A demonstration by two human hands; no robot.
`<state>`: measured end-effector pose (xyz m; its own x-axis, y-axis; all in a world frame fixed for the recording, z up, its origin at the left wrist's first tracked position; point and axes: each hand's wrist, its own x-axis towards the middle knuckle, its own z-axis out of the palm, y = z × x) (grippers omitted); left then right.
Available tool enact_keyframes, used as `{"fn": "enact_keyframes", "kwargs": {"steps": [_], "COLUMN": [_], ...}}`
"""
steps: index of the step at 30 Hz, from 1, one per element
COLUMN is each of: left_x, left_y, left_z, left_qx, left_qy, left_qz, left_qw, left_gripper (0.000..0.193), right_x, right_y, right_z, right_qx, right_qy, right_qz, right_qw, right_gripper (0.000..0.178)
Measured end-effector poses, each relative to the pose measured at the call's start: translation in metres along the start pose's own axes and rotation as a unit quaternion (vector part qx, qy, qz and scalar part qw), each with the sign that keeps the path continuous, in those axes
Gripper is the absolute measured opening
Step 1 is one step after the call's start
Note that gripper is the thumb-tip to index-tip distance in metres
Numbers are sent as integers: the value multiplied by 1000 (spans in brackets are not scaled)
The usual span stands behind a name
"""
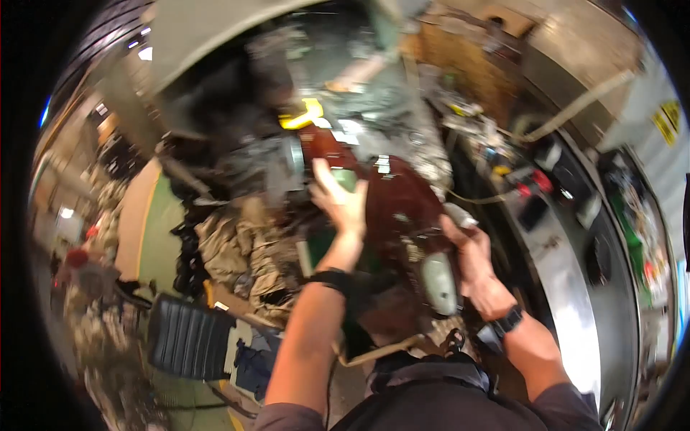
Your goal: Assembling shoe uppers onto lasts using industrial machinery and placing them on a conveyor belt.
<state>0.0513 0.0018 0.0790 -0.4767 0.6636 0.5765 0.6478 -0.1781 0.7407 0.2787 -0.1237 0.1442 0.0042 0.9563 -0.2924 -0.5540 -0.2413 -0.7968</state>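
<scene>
Two glossy, dark red-brown pieces are in front of me, both blurred by motion; their exact kind is unclear. My left hand (338,197) is at the lower end of the smaller piece (325,146), with a finger and the thumb on either side of its pale patch. Just above this piece is a bright yellow part (303,115); whether they are joined cannot be told. My right hand (474,266) grips the right edge of the larger piece (402,201), which carries a pale greenish oval (437,284). A small whitish thing (460,215) shows by the right fingers.
Ahead stands a large grey-green machine housing (215,36) with a dark, cluttered opening. On the right runs a metal bench (568,302) with scattered tools. Crumpled tan cloth or paper (248,248) lies left of my arms, near a black chair (190,337).
</scene>
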Motion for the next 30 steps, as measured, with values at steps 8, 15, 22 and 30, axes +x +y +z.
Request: {"fn": "enact_keyframes", "kwargs": {"steps": [8,15,22,30], "left_x": [-37,-55,-2,19], "left_y": [-29,-84,2,-6], "left_z": [-87,-124,-70,-47], "left_qx": [-109,-379,-495,-567], "left_qy": [-198,-223,-67,-50], "left_qz": [29,-211,-493,-559], "left_qw": [974,873,712,603], "left_gripper": [97,84,40,40], "right_x": [42,91,135,171], "right_y": [6,54,82,103], "right_z": [21,77,106,111], "right_qx": [11,102,111,105], "right_qy": [-29,-83,-42,-16], "right_qz": [12,41,36,22], "right_qw": [999,991,992,994], "right_gripper": [30,27,19,22]}}
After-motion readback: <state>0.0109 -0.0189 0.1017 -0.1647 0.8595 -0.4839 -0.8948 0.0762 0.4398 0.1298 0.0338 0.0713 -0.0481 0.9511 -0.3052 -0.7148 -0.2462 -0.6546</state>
